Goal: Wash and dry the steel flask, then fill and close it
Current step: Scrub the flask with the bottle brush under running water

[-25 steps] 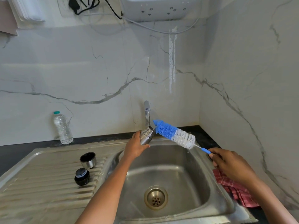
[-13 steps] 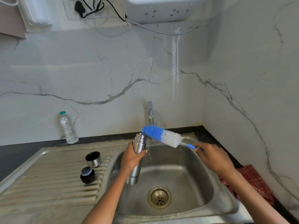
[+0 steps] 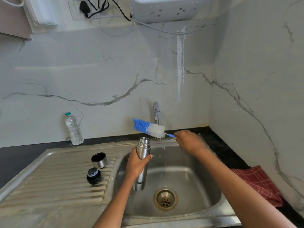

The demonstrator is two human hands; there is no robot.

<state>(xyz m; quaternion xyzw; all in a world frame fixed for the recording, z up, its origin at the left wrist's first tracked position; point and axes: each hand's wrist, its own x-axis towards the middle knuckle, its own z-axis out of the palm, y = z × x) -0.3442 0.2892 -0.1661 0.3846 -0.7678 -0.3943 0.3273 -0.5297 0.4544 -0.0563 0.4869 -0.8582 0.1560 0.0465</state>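
A sec ago the steel flask was tipped up w/ its mouth at the tap; now it stands upright over the sink basin, lower down, open threaded mouth facing up, and the left hand is wrapped tight round its upper body just below the neck. The bottle brush has swung too: it was off to the right of the flask, pointing at the mouth, and now it lies roughly level above and just right of the mouth, white bristles under the running tap w/ water dripping off them, blue tip pointing left. The right hand is closed on the brush's thin blue handle end. Brush and flask are apart, nothing inside the mouth yet. Reads as: flask rinse/fill is done for now, brush is getting wetted, and the next likely move is tipping the blue end down into the neck to scrub inside, so the job is at the wash stage, w/ drying, filling & closing not started. The steel cup lid and black stopper sit on the drainboard left of the basin, well clear of both hands. A red checked cloth lies on the counter at right, prob. for drying. A plastic water bottle stands by the wall, maybe for the fill.
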